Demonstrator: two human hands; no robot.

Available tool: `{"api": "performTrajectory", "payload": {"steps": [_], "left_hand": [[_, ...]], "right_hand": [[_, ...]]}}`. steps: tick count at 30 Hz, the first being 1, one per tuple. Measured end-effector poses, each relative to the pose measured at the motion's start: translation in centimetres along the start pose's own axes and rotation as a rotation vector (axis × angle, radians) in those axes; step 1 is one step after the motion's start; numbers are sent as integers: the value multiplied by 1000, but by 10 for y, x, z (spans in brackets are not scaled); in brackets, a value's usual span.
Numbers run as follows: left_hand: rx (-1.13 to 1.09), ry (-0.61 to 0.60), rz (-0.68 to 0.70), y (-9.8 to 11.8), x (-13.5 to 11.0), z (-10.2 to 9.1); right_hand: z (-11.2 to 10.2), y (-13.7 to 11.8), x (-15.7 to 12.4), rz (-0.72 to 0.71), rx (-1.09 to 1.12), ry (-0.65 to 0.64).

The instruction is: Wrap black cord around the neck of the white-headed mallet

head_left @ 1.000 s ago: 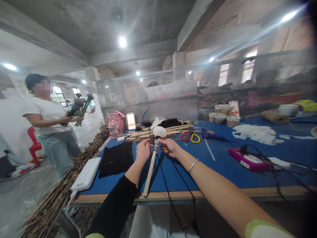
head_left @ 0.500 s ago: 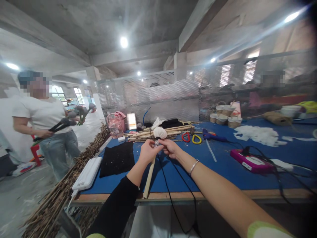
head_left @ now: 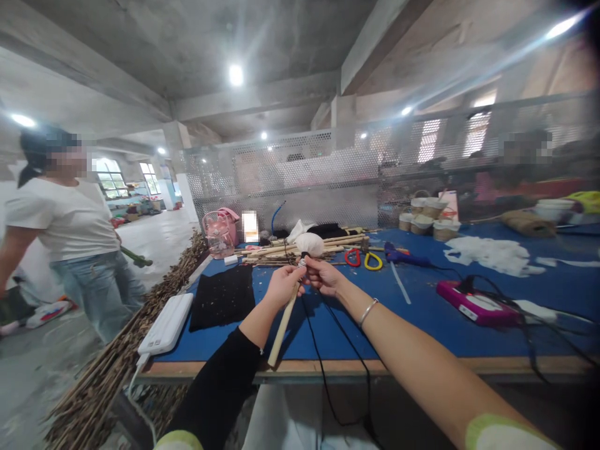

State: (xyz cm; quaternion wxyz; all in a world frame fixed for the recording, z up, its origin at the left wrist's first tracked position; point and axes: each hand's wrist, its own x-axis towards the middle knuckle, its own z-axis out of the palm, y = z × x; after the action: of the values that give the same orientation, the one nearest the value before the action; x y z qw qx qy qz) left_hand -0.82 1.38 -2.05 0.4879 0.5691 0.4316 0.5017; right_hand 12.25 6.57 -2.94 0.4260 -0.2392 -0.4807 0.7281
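Note:
My left hand [head_left: 282, 286] is closed round the upper part of a pale wooden stick [head_left: 282, 334], which slants down to the table's front edge. At the stick's top sits a round white cloth-covered head [head_left: 309, 244], with black and white cord wound round its neck. My right hand [head_left: 327, 278] is closed beside it, fingers pinched at the winding on a black cord [head_left: 315, 344]. The cord hangs in a long loop over the table edge. My fingertips hide part of the winding.
On the blue table [head_left: 347, 331] lie a black cloth [head_left: 221, 299], a white power bank [head_left: 166, 325], several wooden sticks [head_left: 328, 249], red-handled and yellow-handled scissors [head_left: 374, 261], a blue glue gun [head_left: 405, 257] and a purple box [head_left: 473, 303]. Dried stalks [head_left: 126, 337] lean along the left side.
The stick's white head has shifted slightly right and tilts more, with both hands still at its neck. The person at the left has turned and moved further left, lowering one arm.

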Motion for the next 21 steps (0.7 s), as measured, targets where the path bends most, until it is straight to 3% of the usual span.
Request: {"api": "performTrajectory", "payload": {"steps": [10, 13, 18, 21], "left_hand": [[-63, -69, -45, 3, -3, -4], [-25, 3, -22, 0, -3, -3], [132, 128, 150, -2, 1, -8], [168, 166, 165, -1, 2, -14]], "right_hand": [[5, -1, -2, -124, -187, 48], [9, 1, -1, -145, -238, 72], [11, -1, -2, -153, -294, 59], [10, -8, -6, -150, -328, 67]]}}
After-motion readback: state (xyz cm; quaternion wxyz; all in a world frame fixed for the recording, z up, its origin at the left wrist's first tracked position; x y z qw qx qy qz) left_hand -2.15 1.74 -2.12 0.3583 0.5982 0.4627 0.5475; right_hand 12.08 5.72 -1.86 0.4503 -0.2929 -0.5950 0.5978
